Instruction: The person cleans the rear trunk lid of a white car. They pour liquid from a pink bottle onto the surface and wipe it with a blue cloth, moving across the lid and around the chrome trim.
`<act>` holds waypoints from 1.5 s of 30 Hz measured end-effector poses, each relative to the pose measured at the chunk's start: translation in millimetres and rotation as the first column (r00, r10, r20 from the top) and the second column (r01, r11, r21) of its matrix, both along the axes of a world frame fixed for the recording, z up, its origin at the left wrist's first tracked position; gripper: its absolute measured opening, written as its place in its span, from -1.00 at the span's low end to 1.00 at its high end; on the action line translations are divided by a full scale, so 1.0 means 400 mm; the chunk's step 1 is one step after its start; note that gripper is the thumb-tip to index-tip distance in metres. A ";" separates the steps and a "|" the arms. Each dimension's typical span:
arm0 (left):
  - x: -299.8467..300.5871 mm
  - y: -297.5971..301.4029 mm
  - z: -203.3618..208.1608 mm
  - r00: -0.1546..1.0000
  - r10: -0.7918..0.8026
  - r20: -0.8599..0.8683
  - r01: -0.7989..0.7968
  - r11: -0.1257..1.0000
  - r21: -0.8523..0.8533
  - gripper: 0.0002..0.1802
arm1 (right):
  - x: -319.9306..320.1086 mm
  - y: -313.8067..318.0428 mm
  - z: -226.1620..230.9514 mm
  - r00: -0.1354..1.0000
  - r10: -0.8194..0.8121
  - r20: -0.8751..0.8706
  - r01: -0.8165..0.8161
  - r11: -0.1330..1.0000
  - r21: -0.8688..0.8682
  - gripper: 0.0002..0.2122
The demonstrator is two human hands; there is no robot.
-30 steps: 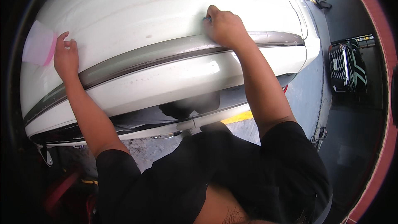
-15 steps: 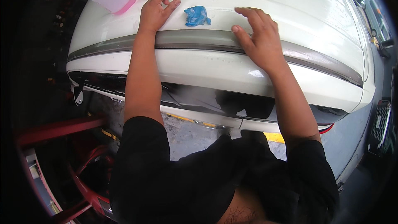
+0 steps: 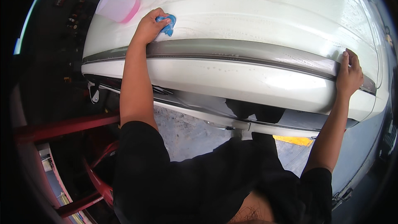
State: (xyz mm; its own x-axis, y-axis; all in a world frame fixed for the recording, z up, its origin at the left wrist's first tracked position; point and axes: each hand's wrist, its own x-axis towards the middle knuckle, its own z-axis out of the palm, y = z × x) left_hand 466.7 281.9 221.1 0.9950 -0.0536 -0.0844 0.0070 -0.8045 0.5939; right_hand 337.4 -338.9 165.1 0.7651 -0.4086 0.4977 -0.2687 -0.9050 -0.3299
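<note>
My left hand [image 3: 149,26] is closed in a pinch on a lump of blue detailing clay [image 3: 169,25] with whitish streaks. The lump hangs from the fingertips at the white car roof [image 3: 232,16], just beyond the grey roof rail [image 3: 232,49]. Far to the right, my right hand [image 3: 350,74] is at the rail's right part, empty, its fingers pointing away from me and slightly bent. Whether it presses on the rail cannot be made out. Wet marks and droplets show on the paint.
A translucent tub with pink liquid [image 3: 118,4] stands on the roof beyond my left hand. Dark side windows [image 3: 190,95] lie below the rail. A red metal beam [image 3: 68,127] is at the lower left, and a yellow floor marking [image 3: 293,140] lies near the car.
My left hand has taken hold of the clay, which lay loose on the roof, and it is now further left. My right hand has moved right along the rail and nearer to me.
</note>
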 end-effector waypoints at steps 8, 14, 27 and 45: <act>-0.031 -0.545 0.035 0.917 -0.398 0.009 0.392 0.906 0.160 -0.70 | -0.003 -0.005 0.008 0.998 0.045 0.035 -0.046 0.999 0.029 -0.64; 0.037 -0.109 0.057 0.992 -0.099 -0.081 0.121 0.930 0.348 -0.71 | -0.007 -0.023 0.012 0.998 0.062 0.019 -0.063 0.998 0.007 -0.61; 0.021 -0.645 0.069 0.881 -0.473 0.003 0.429 0.800 0.419 -0.67 | -0.008 -0.064 0.001 1.000 -0.006 0.003 0.006 0.999 0.049 -0.60; -0.075 -0.075 -0.001 0.911 0.391 0.128 -0.403 0.784 0.472 0.05 | 0.007 -0.085 -0.008 0.996 -0.079 -0.046 0.081 0.996 0.041 -0.61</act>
State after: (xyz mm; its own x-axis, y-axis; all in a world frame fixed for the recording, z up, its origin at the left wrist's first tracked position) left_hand 436.5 252.1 220.6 0.9214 0.3876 0.0287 0.3803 -0.9143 0.1392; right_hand 340.4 -372.8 162.1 0.7501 -0.4898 0.4443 -0.3550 -0.8651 -0.3543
